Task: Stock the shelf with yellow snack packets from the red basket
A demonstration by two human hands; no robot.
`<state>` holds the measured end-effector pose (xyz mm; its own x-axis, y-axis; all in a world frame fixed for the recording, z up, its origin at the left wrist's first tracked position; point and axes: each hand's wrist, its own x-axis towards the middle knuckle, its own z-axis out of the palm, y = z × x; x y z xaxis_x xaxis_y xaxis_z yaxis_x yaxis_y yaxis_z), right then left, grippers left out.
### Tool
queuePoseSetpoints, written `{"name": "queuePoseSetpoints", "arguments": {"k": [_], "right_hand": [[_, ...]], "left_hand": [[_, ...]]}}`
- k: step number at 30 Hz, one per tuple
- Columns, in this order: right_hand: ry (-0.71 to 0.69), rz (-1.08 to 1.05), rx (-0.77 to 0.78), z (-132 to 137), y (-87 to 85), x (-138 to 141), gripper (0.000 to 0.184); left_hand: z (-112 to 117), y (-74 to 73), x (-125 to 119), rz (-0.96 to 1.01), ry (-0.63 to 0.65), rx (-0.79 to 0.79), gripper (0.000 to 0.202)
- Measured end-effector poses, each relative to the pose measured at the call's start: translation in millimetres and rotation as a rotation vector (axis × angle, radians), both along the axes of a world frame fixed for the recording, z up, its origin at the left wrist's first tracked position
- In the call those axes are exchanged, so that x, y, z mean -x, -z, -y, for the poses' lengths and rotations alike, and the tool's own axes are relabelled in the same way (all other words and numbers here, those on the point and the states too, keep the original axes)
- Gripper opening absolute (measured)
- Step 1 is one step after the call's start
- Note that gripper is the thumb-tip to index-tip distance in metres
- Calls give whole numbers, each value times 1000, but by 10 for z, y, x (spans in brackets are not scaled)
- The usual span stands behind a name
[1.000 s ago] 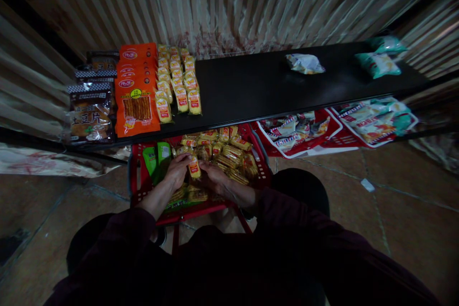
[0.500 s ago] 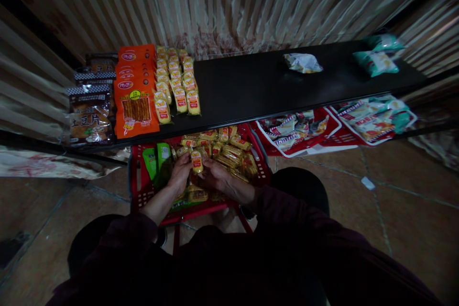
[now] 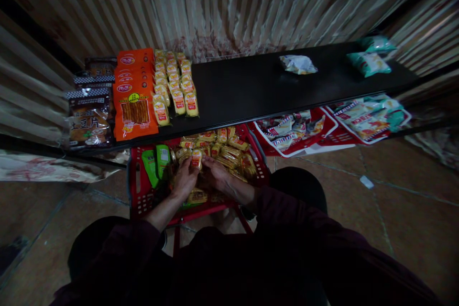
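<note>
My left hand (image 3: 185,178) and my right hand (image 3: 215,174) meet over a red basket (image 3: 138,197) on the floor, both with fingers closed. Between their fingertips they hold a small yellow snack packet (image 3: 196,158) with a red label, upright. Several more yellow packets (image 3: 229,150) fill the basket, and two green packets (image 3: 156,161) lie at its left side. Above the basket, a black shelf (image 3: 258,86) carries rows of the same yellow packets (image 3: 175,90) at its left end.
Orange packs (image 3: 134,93) and dark brown packs (image 3: 90,105) lie left of the yellow rows. A white packet (image 3: 297,64) and teal packets (image 3: 369,62) sit at the shelf's right. Red-rimmed trays (image 3: 332,131) of snacks stand under the shelf. A striped curtain hangs behind.
Both hands have lifted one yellow packet out of the basket heap and turned it upright, moving it a little toward the shelf.
</note>
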<state>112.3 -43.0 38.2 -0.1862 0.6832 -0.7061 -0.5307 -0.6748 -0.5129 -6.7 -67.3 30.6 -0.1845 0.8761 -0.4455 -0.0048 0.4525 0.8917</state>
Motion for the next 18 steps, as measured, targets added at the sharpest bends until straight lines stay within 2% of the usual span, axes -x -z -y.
{"name": "queuePoseSetpoints", "arguments": {"k": [3,8,14,18], "right_hand": [[35,15,17,4,-18,19,14],[59,20,24,25,-68,28,19],[40,98,-87,48,-135,35,29],[25,160,-185,76,-135,54,32]], "left_hand": [[1,-22,1,-126,25,-45,42],[-2,-99,-11,-122,35,-55,45],[-12,-204,-43,-107,22,-96,46],[-11,-175,-29,-185,106,-148,36]]}}
